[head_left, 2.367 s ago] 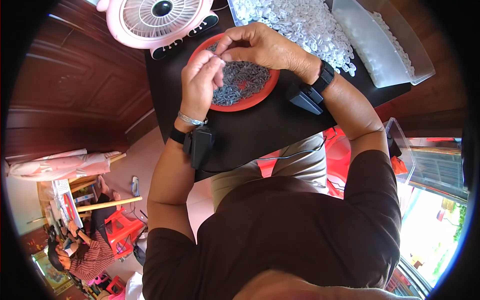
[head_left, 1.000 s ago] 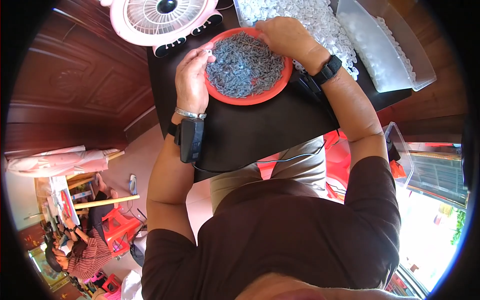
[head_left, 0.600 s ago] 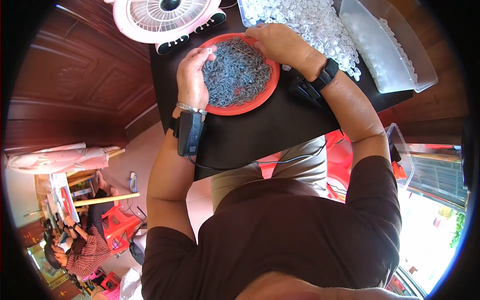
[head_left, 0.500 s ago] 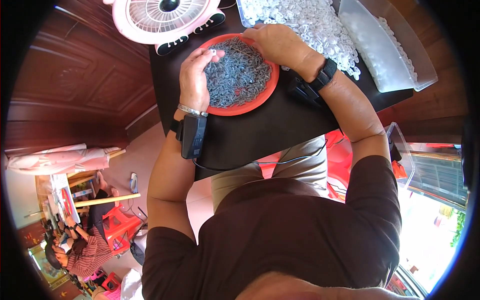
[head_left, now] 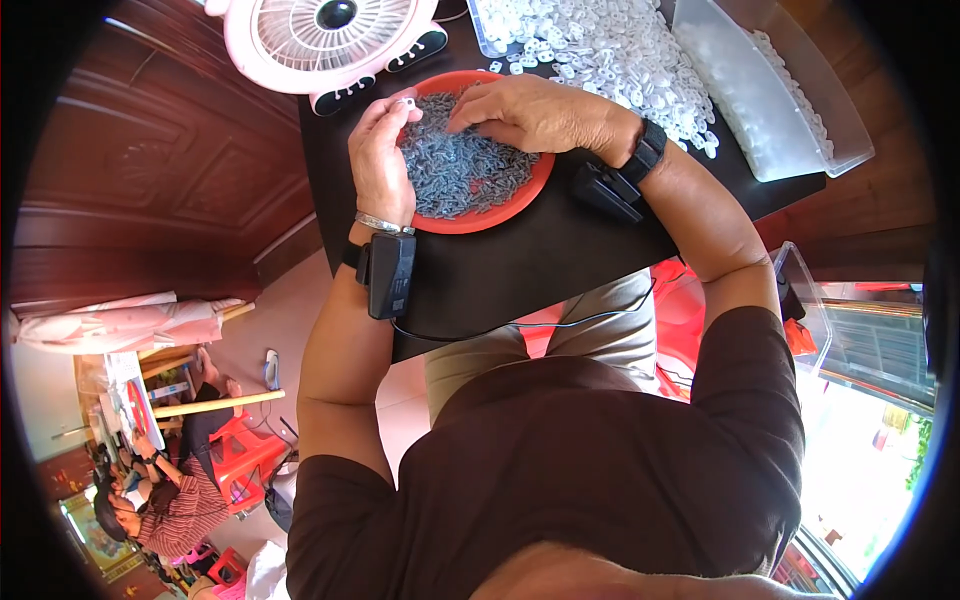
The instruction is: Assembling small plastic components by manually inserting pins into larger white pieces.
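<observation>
A red round basin (head_left: 507,213) on the dark table holds a heap of small grey screws (head_left: 450,170). At its left rim my left hand (head_left: 378,160) pinches a small white plastic piece (head_left: 408,103) with a hole between thumb and fingers. My right hand (head_left: 540,112) reaches over the basin from the right. Its fingers are bent, their tips down at the screws. What they grip, if anything, is hidden in the pile.
Loose white plastic pieces (head_left: 620,50) lie heaped beyond my right hand, beside a clear plastic bin (head_left: 750,110) holding more. A pink fan (head_left: 330,25) stands at the far left. On the left, another person (head_left: 180,505) sits by a red stool (head_left: 245,460).
My right hand has come from the basin's far rim, near the white pieces, back and left onto the screws. My left hand has shifted slightly left, still pinching the white piece.
</observation>
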Available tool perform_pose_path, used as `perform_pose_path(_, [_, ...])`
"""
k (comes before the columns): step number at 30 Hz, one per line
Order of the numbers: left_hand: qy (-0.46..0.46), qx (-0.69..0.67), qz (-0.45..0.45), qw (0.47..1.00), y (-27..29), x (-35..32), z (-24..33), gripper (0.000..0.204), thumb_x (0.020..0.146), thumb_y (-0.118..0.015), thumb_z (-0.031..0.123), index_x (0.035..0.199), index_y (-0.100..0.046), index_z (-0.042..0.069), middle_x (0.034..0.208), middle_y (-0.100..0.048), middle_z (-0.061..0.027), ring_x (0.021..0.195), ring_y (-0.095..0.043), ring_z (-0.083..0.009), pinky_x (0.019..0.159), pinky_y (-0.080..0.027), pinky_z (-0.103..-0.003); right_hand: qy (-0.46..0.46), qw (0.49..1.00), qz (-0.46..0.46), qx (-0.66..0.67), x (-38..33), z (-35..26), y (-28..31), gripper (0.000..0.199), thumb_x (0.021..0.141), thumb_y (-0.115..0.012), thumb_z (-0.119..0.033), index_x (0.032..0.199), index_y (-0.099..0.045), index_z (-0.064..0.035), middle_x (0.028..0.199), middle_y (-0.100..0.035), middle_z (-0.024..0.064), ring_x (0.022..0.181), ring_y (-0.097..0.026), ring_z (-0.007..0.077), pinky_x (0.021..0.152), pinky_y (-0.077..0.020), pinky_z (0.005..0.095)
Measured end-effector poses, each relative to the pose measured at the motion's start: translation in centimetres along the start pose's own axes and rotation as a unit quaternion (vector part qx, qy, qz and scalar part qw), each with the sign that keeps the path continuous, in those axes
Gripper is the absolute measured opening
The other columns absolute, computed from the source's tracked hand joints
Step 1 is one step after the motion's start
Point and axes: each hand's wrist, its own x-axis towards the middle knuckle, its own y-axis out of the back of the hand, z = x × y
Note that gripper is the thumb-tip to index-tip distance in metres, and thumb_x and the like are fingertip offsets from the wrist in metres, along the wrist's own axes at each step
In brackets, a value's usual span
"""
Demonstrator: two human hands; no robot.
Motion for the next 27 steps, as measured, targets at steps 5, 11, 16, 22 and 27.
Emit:
perform_pose_path(5, [0.031, -0.019, -0.035, 0.999, -0.1, -0.3, 0.1, 0.016, 0.085, -0.055, 0.013, 0.089, -0.061, -0.002, 0.081, -0.06, -0.0051, 0.08, -0.053, -0.0103, 0.079, -0.037, -0.023, 0.016, 0.993, 0.035, 0.113, 0.0, -0.4, 0.5, 0.02, 0.081, -0.062, -0.005, 0.101, -0.063, -0.0035, 0.097, -0.064, 0.0096, 0.093, -0.062, 0.0278, 0.082, -0.0486, 0.034])
perform_pose_path(11, [0.033, -0.169, -0.077, 0.982, -0.1, -0.6, 0.2, 0.013, 0.087, -0.053, 0.012, 0.088, -0.058, 0.0, 0.093, -0.062, -0.0098, 0.088, -0.057, -0.016, 0.086, -0.04, -0.03, 0.016, 0.999, 0.026, 0.025, -0.3, -2.1, 1.4, 0.022, 0.076, -0.069, -0.012, 0.097, -0.064, -0.0051, 0.091, -0.062, 0.0077, 0.09, -0.061, 0.0266, 0.078, -0.0489, 0.0346])
perform_pose_path(16, [-0.028, -0.144, -0.112, 0.983, 0.1, -0.4, 0.7, 0.018, 0.091, -0.045, 0.014, 0.087, -0.056, 0.0, 0.107, -0.06, -0.0207, 0.106, -0.054, -0.0272, 0.095, -0.037, -0.038, 0.065, 0.994, 0.034, -0.076, 0.0, -2.7, -0.8, 0.026, 0.072, -0.07, -0.016, 0.096, -0.063, -0.0077, 0.09, -0.057, 0.0065, 0.089, -0.058, 0.0261, 0.077, -0.0481, 0.0368])
perform_pose_path(22, [0.025, -0.088, -0.012, 0.996, 0.5, -0.2, 1.2, 0.016, 0.09, -0.047, 0.016, 0.089, -0.056, 0.002, 0.091, -0.063, -0.0149, 0.087, -0.061, -0.024, 0.082, -0.044, -0.035, 0.074, 0.991, 0.06, -0.091, 0.3, -1.7, -1.1, 0.015, 0.075, -0.067, -0.014, 0.088, -0.062, -0.0078, 0.082, -0.057, 0.0054, 0.085, -0.058, 0.0256, 0.072, -0.0482, 0.036])
perform_pose_path(27, [0.039, -0.036, -0.049, 0.997, 0.5, -0.6, 1.6, 0.018, 0.09, -0.049, 0.019, 0.087, -0.056, 0.002, 0.076, -0.059, -0.007, 0.069, -0.059, -0.0181, 0.067, -0.045, -0.029, 0.02, 0.993, 0.116, -0.014, 0.3, -1.5, -0.6, 0.01, 0.08, -0.064, -0.015, 0.083, -0.061, -0.006, 0.076, -0.061, 0.0074, 0.074, -0.061, 0.0269, 0.064, -0.0479, 0.0372])
